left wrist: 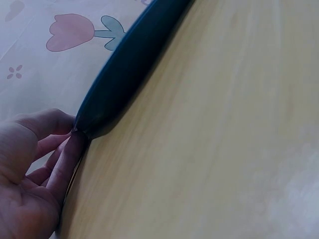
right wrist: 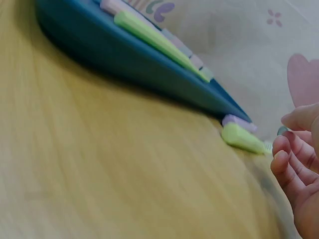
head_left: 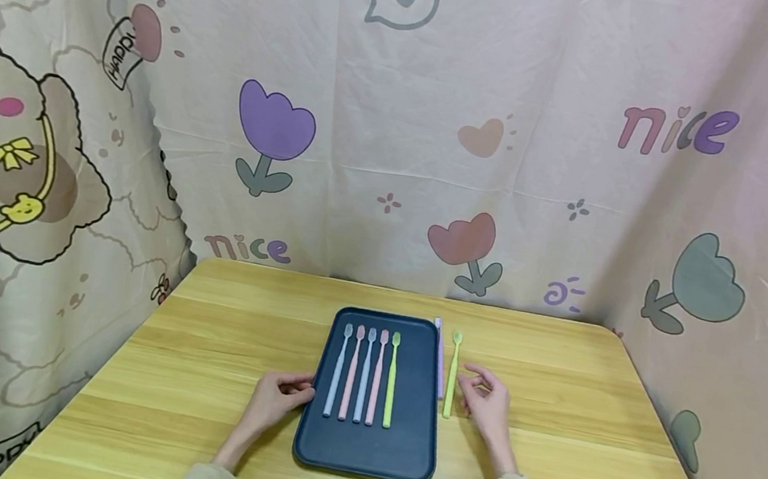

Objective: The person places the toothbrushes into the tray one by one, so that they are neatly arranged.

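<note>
A dark blue tray (head_left: 404, 444) lies on the table, and my left hand (head_left: 277, 399) holds its left edge between thumb and fingers. Several toothbrushes lie side by side on it: two light blue (head_left: 337, 375), two pink (head_left: 375, 384) and one green (head_left: 390, 386) at the right of the row. Off the tray, a purple toothbrush (head_left: 440, 364) lies along its right side, with another green toothbrush (head_left: 451, 378) just beyond. My right hand (head_left: 487, 405) hovers right of that green toothbrush, fingers loosely bent, holding nothing. In the right wrist view a gap separates the fingertips from the green brush (right wrist: 244, 139).
The wooden table (head_left: 212, 330) extends on both sides of the tray. Behind it hangs a printed curtain (head_left: 386, 110), which also closes off the left and right sides.
</note>
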`<state>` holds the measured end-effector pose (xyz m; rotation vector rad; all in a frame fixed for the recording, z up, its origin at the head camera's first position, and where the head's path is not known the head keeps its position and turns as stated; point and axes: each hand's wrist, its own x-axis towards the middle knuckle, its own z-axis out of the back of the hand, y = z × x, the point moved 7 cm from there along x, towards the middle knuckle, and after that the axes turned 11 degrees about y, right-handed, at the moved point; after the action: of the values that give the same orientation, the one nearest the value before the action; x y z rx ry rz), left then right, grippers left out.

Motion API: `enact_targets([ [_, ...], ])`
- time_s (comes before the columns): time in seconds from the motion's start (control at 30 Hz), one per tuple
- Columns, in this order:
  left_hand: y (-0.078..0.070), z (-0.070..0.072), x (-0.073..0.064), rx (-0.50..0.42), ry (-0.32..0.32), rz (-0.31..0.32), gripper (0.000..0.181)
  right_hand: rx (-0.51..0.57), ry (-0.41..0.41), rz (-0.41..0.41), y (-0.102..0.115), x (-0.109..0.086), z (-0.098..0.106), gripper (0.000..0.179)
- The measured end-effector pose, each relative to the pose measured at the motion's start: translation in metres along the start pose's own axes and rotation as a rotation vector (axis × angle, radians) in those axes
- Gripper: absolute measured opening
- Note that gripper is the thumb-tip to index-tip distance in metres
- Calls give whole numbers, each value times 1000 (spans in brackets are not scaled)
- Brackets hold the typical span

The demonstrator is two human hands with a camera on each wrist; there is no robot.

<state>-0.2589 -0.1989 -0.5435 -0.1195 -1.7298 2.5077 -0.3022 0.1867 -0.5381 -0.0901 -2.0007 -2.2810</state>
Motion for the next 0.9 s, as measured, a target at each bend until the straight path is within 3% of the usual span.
enact_targets([
  [0.47, 0, 0, 0, -7, 8, 11, 27, -92, 29, -55, -8, 3, 4, 31],
  [0.9, -1, 1, -1, 3, 6, 1, 27, -218, -1, -86, -8, 4, 2, 34],
])
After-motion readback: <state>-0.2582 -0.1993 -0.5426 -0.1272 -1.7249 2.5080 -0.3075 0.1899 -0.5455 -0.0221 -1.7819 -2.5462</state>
